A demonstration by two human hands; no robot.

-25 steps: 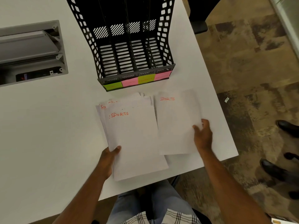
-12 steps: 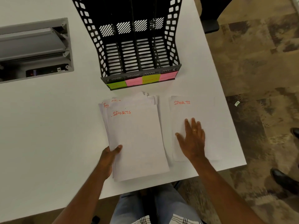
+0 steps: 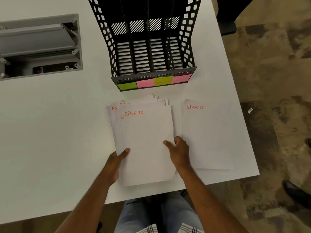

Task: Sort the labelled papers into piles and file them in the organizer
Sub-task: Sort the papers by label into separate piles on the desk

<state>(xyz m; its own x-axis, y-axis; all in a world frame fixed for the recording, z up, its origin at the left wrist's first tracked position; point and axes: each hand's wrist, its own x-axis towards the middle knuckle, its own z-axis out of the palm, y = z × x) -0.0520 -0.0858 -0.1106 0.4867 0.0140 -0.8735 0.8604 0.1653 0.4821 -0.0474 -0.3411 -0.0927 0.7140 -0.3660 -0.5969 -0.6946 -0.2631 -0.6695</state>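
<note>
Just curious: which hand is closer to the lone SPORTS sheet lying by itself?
Right hand, beside that sheet; the left hand grips the stack's far side.

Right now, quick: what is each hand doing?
Left hand: holds the paper stack at its left edge, thumb on top.
Right hand: pinches the top SPORTS sheet at its right edge.

A white desk (image 3: 50,140) carries a black file organizer (image 3: 151,47) near its far edge, a loose stack of papers (image 3: 144,148) in front of it, and a single sheet marked SPORTS (image 3: 207,137) just beside the stack. A grey cable hatch (image 3: 40,46) is set into the desk's left part.
</note>
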